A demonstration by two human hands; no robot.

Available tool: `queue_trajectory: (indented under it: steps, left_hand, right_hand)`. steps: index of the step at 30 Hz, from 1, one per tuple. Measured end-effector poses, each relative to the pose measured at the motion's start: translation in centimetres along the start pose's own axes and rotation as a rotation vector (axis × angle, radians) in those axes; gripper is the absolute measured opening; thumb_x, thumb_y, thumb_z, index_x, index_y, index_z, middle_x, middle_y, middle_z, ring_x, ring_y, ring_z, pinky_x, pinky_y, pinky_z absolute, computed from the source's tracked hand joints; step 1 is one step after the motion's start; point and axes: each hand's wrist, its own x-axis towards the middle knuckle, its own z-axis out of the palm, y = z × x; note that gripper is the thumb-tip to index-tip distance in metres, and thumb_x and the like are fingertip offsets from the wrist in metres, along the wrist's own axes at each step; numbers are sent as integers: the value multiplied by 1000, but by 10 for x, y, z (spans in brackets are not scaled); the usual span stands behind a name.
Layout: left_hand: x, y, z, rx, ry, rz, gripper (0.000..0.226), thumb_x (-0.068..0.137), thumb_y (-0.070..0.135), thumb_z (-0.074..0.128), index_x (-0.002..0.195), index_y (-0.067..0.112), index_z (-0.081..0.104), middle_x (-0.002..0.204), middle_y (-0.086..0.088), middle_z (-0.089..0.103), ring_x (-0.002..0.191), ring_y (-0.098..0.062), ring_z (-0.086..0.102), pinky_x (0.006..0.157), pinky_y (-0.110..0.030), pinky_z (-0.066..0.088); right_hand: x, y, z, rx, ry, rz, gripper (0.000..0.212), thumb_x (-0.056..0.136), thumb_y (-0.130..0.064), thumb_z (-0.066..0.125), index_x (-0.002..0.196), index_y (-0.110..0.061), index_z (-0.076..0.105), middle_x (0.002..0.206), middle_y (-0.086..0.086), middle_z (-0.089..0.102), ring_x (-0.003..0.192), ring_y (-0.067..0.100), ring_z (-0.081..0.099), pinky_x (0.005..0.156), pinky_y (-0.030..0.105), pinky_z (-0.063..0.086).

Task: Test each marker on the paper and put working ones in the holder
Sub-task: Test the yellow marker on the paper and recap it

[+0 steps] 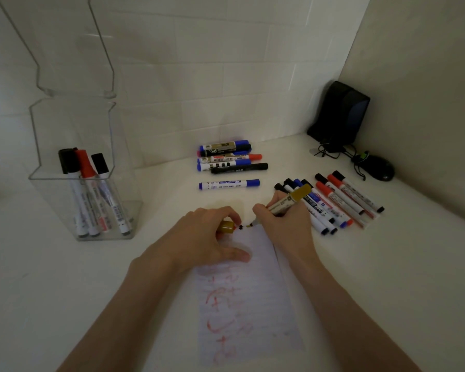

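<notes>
While the left hand (207, 237), resting on the paper (247, 304), pinches the yellow cap (226, 226), the right hand (282, 224) grips the uncapped yellow marker (287, 201), tip at the paper's far edge, indicating the testing step, which next requires a drawn stroke.

It is dim and yellowish-grey here, and the shadows are soft. A thin glare streak sits high on the clear holder (73, 122). Right of the holder, my left hand (207, 237) leaves a faint shadow on the paper (253, 304). Behind the holder, tile lines on the wall (226, 63) bow from the wide lens.
</notes>
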Motion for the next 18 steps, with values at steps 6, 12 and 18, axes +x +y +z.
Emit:
queue_trajectory:
  steps: [6, 12, 18]
  left_hand:
    - [-1, -1, 1, 3, 4, -1, 67, 62, 77, 75, 117, 47, 52, 104, 20, 60, 95, -4, 56, 88, -29, 50]
    - [-1, 1, -1, 10, -8, -9, 66, 63, 75, 75, 118, 47, 52, 108, 18, 60, 96, -6, 57, 88, -29, 50]
    - [-1, 1, 0, 11, -3, -11, 67, 63, 76, 75, 118, 46, 52, 104, 20, 59, 94, -4, 56, 88, -29, 49]
  right_hand:
    - [-1, -1, 3, -6, -40, -5, 38, 78, -8, 77, 60, -15, 44, 46, -11, 43, 45, 3, 39, 46, 16, 36]
    - [0, 0, -1, -1, -3, -10, 33, 81, -9, 74, 67, -2, 46, 50, -9, 41, 47, 5, 37, 47, 17, 35]
    - [-2, -1, 1, -16, -39, -3, 34, 80, -10, 75, 63, -9, 46, 48, -10, 41, 46, 5, 37, 46, 19, 36]
